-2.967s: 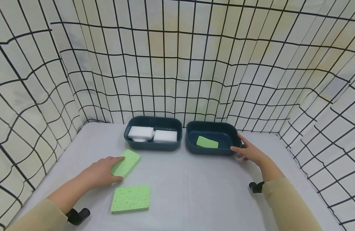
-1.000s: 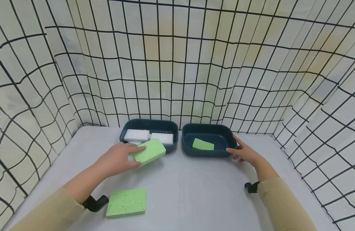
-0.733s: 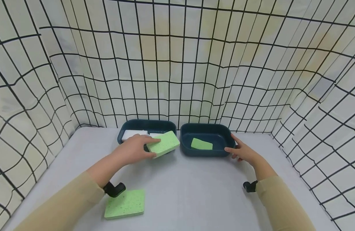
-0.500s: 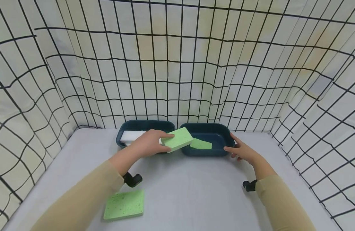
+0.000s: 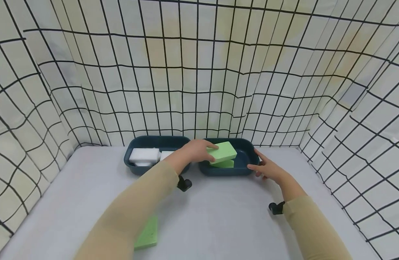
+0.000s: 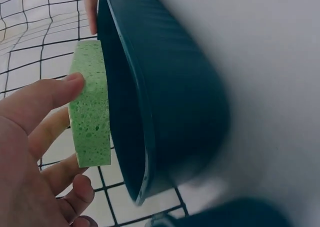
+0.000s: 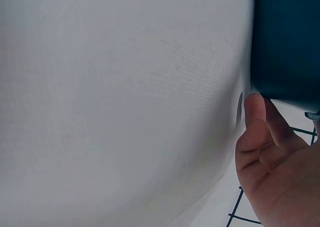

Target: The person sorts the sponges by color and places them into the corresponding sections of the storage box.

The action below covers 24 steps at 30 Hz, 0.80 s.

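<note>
My left hand [image 5: 198, 151] pinches a green sponge [image 5: 224, 152] between thumb and fingers, over the left part of the right dark blue container [image 5: 232, 171]. Seen from the left wrist, the speckled sponge [image 6: 90, 107] is at the container's [image 6: 170, 77] opening. Beneath it in the container lies another green piece [image 5: 226, 164]. My right hand [image 5: 267, 168] holds the container's right end, thumb at the near rim; the right wrist view shows its lower fingers curled by the container wall [image 7: 287, 47]. On the table, another green sponge [image 5: 148, 234] is partly hidden by my left sleeve.
A second dark blue container [image 5: 132, 169] stands just left of the first, with white sponge blocks [image 5: 144, 155] inside, partly covered by my left arm. Black wire grid [image 5: 196, 90] over white cloth walls the back and sides of the white table [image 5: 219, 216].
My left hand has lifted the green sponge from the table and carried it rightward, past the left container to above the right one. The right hand keeps its hold on the container's end.
</note>
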{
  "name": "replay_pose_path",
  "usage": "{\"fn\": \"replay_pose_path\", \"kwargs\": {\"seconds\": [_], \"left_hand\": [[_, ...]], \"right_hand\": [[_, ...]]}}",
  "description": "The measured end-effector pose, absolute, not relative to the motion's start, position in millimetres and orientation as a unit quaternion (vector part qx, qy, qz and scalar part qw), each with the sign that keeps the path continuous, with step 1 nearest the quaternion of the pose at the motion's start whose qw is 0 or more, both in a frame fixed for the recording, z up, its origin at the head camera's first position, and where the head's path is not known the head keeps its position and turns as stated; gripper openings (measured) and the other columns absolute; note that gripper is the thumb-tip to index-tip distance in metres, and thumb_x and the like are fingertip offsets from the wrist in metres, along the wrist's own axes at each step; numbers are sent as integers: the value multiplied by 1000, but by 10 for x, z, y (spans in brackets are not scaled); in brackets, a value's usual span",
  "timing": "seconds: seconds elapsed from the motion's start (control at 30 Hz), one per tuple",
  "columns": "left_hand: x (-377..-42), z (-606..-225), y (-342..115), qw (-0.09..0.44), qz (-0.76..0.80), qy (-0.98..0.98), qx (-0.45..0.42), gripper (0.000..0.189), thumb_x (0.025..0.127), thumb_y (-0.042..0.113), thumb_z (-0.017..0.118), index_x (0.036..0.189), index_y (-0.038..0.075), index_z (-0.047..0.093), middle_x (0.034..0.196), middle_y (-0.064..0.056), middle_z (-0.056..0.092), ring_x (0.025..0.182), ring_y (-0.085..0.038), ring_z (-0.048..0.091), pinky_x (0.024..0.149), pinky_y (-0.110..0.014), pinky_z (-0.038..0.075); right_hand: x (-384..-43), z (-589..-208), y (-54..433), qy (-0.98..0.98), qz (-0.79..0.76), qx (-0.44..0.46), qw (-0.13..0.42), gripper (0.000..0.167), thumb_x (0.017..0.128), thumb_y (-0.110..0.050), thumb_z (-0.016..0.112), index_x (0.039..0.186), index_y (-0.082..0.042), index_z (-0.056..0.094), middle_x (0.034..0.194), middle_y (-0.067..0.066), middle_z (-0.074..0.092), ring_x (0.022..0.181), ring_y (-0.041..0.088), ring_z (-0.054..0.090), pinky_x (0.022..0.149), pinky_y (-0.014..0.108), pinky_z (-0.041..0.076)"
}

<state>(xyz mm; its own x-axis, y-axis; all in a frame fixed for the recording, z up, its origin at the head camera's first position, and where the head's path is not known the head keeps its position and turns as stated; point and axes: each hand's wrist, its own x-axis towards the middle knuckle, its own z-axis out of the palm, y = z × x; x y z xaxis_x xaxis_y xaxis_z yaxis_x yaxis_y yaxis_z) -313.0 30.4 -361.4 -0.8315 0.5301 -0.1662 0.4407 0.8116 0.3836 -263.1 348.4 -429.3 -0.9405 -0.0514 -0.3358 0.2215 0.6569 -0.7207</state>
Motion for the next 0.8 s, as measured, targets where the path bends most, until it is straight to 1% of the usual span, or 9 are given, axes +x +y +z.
{"fn": "replay_pose_path", "kwargs": {"seconds": [0.13,0.2,0.37,0.5,0.6,0.8], "left_hand": [[-3241,-3660,520,157,169,937,264,58,88,41,73,143,36,55,151,2,46,135,-25,43,109,-49,36],[-3283,-3681,609,170,171,933,266,58,89,40,73,143,36,54,152,1,45,134,-23,43,109,-48,37],[-3351,-3703,767,184,178,929,266,58,89,35,74,143,34,54,154,0,43,133,-22,43,109,-47,37],[-3402,-3729,852,186,173,934,249,58,88,35,75,143,37,55,155,1,41,138,-24,40,111,-54,33],[-3415,-3753,901,192,169,937,238,58,89,35,75,143,37,54,156,1,39,139,-25,39,111,-57,32],[-3420,-3772,1012,202,167,940,217,57,90,34,74,143,37,54,157,0,38,139,-28,39,111,-57,32]], "right_hand": [[-2622,-4283,3486,896,-412,39,159,95,93,-49,66,161,-31,2,133,23,50,94,25,62,70,31,50],[-2622,-4278,3481,898,-409,33,156,96,93,-49,66,161,-29,1,131,23,52,93,25,61,70,31,50],[-2659,-4300,3474,899,-409,35,153,95,92,-51,65,161,-31,3,129,20,54,94,24,61,72,31,50],[-2675,-4321,3479,897,-412,38,155,95,92,-51,66,161,-33,3,131,20,53,97,24,62,74,31,51],[-2675,-4333,3479,896,-415,44,153,94,92,-50,67,161,-34,5,131,19,53,95,24,62,73,32,51],[-2662,-4334,3511,895,-419,48,147,93,92,-49,67,160,-34,7,125,17,55,93,24,62,74,33,50]]}}
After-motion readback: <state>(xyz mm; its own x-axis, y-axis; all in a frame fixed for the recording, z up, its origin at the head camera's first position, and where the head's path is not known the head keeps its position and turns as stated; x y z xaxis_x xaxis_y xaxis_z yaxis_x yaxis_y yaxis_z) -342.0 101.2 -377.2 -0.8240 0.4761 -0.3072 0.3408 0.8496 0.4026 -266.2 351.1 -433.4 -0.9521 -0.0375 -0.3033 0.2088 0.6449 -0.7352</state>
